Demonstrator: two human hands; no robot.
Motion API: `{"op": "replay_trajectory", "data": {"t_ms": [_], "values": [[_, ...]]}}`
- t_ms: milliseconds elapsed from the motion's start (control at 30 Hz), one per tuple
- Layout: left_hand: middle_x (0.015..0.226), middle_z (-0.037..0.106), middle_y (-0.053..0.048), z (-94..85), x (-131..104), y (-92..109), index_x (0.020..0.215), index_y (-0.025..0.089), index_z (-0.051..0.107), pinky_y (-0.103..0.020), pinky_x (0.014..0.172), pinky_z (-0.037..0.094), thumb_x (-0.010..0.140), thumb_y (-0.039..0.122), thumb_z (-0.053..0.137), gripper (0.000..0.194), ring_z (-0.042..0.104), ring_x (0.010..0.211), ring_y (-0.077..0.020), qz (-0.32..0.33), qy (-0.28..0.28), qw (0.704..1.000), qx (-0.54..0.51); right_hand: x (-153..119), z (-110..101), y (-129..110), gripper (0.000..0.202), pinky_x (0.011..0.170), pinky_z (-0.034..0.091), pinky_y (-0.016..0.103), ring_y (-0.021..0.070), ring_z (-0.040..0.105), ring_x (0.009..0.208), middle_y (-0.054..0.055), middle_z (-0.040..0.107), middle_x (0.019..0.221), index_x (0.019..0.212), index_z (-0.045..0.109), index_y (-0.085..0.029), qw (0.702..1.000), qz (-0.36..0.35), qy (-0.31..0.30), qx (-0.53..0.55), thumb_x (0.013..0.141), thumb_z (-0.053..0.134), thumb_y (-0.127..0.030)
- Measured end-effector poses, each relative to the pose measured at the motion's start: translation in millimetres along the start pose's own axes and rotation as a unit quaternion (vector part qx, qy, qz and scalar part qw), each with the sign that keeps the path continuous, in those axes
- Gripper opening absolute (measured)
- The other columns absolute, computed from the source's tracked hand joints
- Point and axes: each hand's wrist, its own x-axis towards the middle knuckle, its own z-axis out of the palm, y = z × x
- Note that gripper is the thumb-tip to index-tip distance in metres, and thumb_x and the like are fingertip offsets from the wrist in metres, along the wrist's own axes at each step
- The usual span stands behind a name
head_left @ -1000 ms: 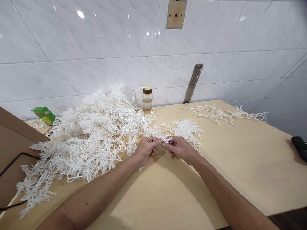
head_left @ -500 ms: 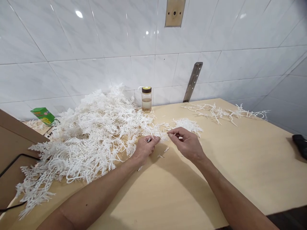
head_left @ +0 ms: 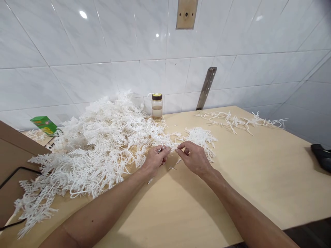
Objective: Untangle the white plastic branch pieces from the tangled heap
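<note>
My left hand (head_left: 154, 160) is closed, thumb and fingers pinching a white plastic sprig (head_left: 172, 148) at the edge of a large heap of white branched sprigs (head_left: 103, 137). Facing it, my right hand (head_left: 195, 159) is pinched at the sprig's right end; what exactly lies between its fingertips is too small to see well. Just behind the right hand is a smaller pile of white pieces (head_left: 201, 136). A few loose bits (head_left: 172, 168) lie on the wooden table (head_left: 160, 213) beneath the hands.
A bottle with a dark lid (head_left: 157, 106) stands behind the heap by the tiled wall. Bare white stems (head_left: 232, 121) lie at the back right. A green box (head_left: 44, 125) and a brown panel (head_left: 18, 165) are on the left. A black object (head_left: 322, 156) sits at the right edge.
My right hand has moved slightly left and closer to my left hand, onto the sprig. My left hand has hardly moved.
</note>
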Motion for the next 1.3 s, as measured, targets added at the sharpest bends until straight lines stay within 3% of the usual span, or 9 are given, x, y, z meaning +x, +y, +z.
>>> {"op": "replay_trajectory", "data": {"t_ms": [233, 433, 667, 933, 1133, 1300], "values": [[0.048, 0.045, 0.005, -2.6, 2, 0, 0.067, 0.016, 0.059, -0.022, 0.044, 0.021, 0.065, 0.051, 0.076, 0.039, 0.036, 0.043, -0.0065, -0.031, -0.025, 0.999, 0.007, -1, 2, -1, 0.012, 0.06, 0.044, 0.028, 0.0143, 0.055, 0.056, 0.002, 0.067, 0.075, 0.078, 0.06, -0.022, 1.0, -0.006, -0.009, -0.007, 0.086, 0.054, -0.029], [0.047, 0.036, 0.007, -1.4, -1, 4, 0.057, 0.018, 0.046, -0.024, 0.044, 0.015, 0.066, 0.051, 0.076, 0.045, 0.028, 0.042, -0.0055, -0.008, -0.037, 0.999, 0.02, -1, 0, -5, 0.013, 0.058, 0.043, 0.027, 0.0137, 0.054, 0.053, 0.002, 0.067, 0.071, 0.076, 0.062, -0.022, 1.0, -0.002, 0.004, -0.008, 0.085, 0.055, -0.029], [0.047, 0.027, 0.009, 0.4, 0, 4, 0.058, 0.019, 0.045, -0.025, 0.045, 0.01, 0.066, 0.052, 0.077, 0.047, 0.021, 0.042, -0.0047, -0.005, -0.018, 1.0, 0.021, 0, -3, -9, 0.02, 0.059, 0.044, 0.028, 0.0144, 0.055, 0.055, 0.002, 0.066, 0.066, 0.074, 0.063, -0.022, 1.0, 0.019, -0.019, 0.011, 0.087, 0.053, -0.033], [0.049, 0.029, 0.009, 0.2, -2, 4, 0.059, 0.018, 0.046, -0.023, 0.046, 0.014, 0.067, 0.051, 0.075, 0.045, 0.022, 0.045, -0.0045, 0.009, 0.001, 1.0, 0.03, 1, -8, -8, 0.026, 0.052, 0.043, 0.025, 0.0136, 0.056, 0.052, 0.001, 0.066, 0.066, 0.079, 0.068, -0.021, 0.994, 0.066, -0.055, 0.068, 0.089, 0.052, -0.039], [0.05, 0.033, 0.007, 2.4, 0, -2, 0.057, 0.017, 0.048, -0.023, 0.047, 0.019, 0.067, 0.049, 0.074, 0.042, 0.025, 0.047, -0.0055, 0.038, 0.024, 0.997, 0.057, 1, 1, -6, 0.019, 0.055, 0.039, 0.024, 0.0127, 0.054, 0.052, -0.001, 0.062, 0.06, 0.071, 0.062, -0.02, 1.0, 0.016, -0.022, -0.014, 0.084, 0.051, -0.028], [0.052, 0.037, 0.006, 4.8, -3, -5, 0.055, 0.017, 0.048, -0.022, 0.049, 0.022, 0.068, 0.041, 0.072, 0.037, 0.03, 0.05, -0.0064, 0.059, 0.068, 0.991, 0.099, 0, 12, 9, 0.017, 0.06, 0.038, 0.027, 0.0152, 0.055, 0.06, 0.004, 0.063, 0.067, 0.067, 0.056, -0.019, 0.992, -0.011, 0.034, -0.125, 0.082, 0.047, -0.02]]}}
